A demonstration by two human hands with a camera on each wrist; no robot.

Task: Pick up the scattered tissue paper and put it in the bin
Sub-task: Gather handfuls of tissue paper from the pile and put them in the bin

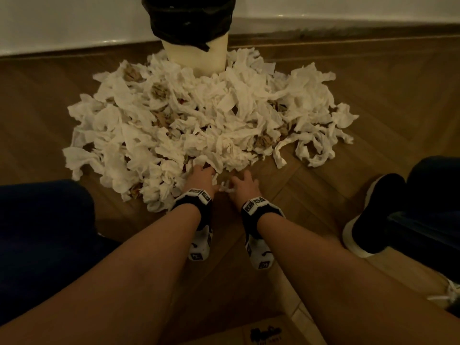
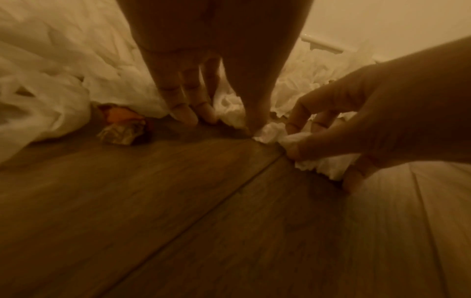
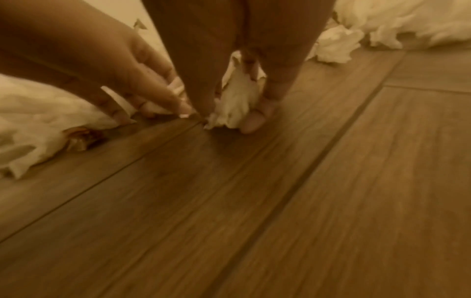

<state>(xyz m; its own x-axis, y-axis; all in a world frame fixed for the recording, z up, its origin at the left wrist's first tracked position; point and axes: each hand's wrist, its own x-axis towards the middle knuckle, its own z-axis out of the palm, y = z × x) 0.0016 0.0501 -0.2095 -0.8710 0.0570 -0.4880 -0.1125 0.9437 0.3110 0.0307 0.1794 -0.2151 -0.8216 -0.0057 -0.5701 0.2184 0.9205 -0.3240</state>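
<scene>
Tissue paper (image 1: 199, 115) lies heaped on the wooden floor (image 1: 373, 100) around the bin (image 1: 196, 53). My right hand (image 1: 242, 186) pinches a small tissue scrap (image 3: 234, 104) at the floor; my left hand (image 1: 202, 179) reaches, fingers extended, into the pile's near edge.

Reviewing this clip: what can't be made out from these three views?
- Bin inside: the head view's top edge cuts off the rim, so its fill is unknown.
- Left hand fingertips: buried in the tissue pile in the head view; whether they grip any is unclear in the blurred wrist views.
- Crumpled brownish scrap: too dim and blurred to identify.
- Print on the cardboard: cut off at the bottom edge.
</scene>
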